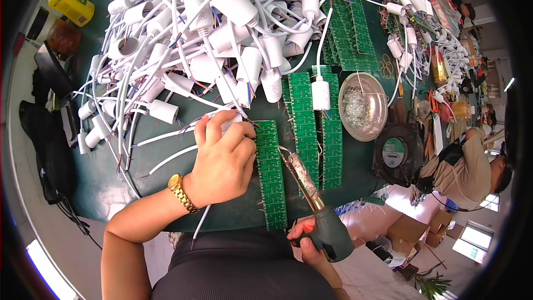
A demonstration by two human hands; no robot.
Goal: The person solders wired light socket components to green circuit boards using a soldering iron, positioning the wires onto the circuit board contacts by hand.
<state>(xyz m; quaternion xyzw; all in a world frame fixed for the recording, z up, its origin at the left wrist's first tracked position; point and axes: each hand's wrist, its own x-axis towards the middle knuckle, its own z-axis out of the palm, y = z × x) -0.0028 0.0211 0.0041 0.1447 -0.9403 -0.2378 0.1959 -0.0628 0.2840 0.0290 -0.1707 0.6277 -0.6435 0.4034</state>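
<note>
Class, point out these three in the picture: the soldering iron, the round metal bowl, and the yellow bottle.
soldering iron (pixel 327 232): head view, on its dark green handle.
round metal bowl (pixel 363 128): head view, on its lower rim.
yellow bottle (pixel 70 3): head view, on its body.

Yellow jug-shaped container (pixel 68 2) with a white cap and a darker label patch sits far up-left of your left-hand fingers (pixel 214 125), well past the heap of white parts. Just below it, an amber-brown wrapped package (pixel 64 38), contents not clear. A round green-and-white label (pixel 393 152) on the dark fan-like unit lies well right of your right-hand fingers (pixel 302 232) and above them. A brown cardboard box (pixel 401 226), flaps open, stands right of those same fingers, down at floor level. Small yellow packet (pixel 460 112) at the far right; details too small to tell. No screens readable.
</note>
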